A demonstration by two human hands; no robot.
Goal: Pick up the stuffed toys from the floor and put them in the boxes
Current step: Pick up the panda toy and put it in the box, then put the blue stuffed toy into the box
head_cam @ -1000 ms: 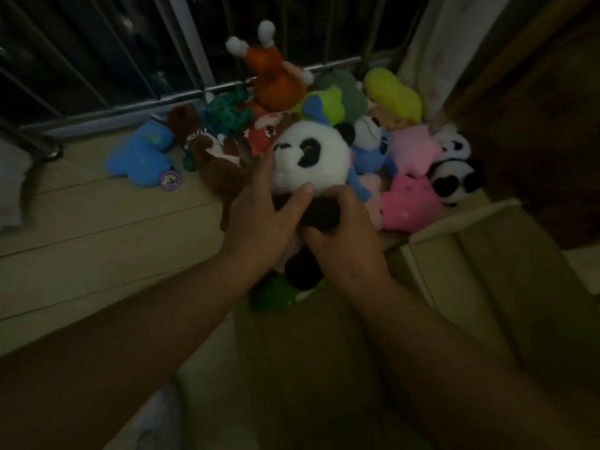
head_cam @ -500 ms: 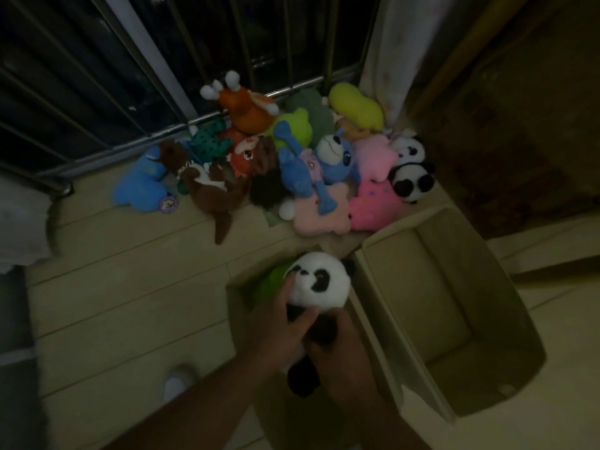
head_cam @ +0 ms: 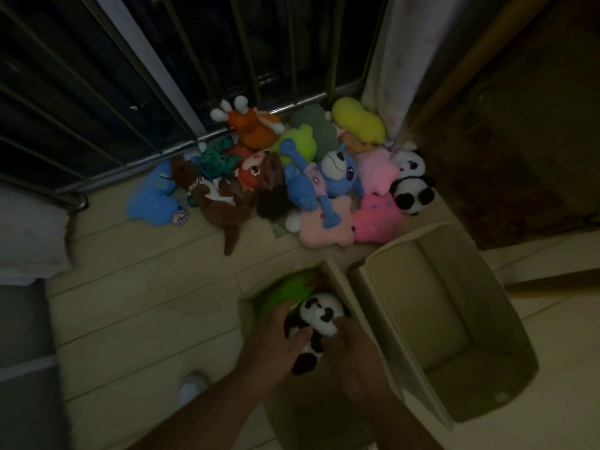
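One box (head_cam: 341,281) with panda (head_cam: 319,315), green toy (head_cam: 285,290)

Dim evening light: the person's left hand (head_cam: 276,342) and right hand (head_cam: 355,355) are bare, forearms (head_cam: 207,410) uncovered; one foot (head_cam: 191,388) wears something white and round-toed.

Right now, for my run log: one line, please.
placing | left hand, right hand: grip panda toy | at box mouth, beside green toy | toy pile: floor

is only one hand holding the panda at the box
No, both the left hand and the right hand grip the panda at the left box.
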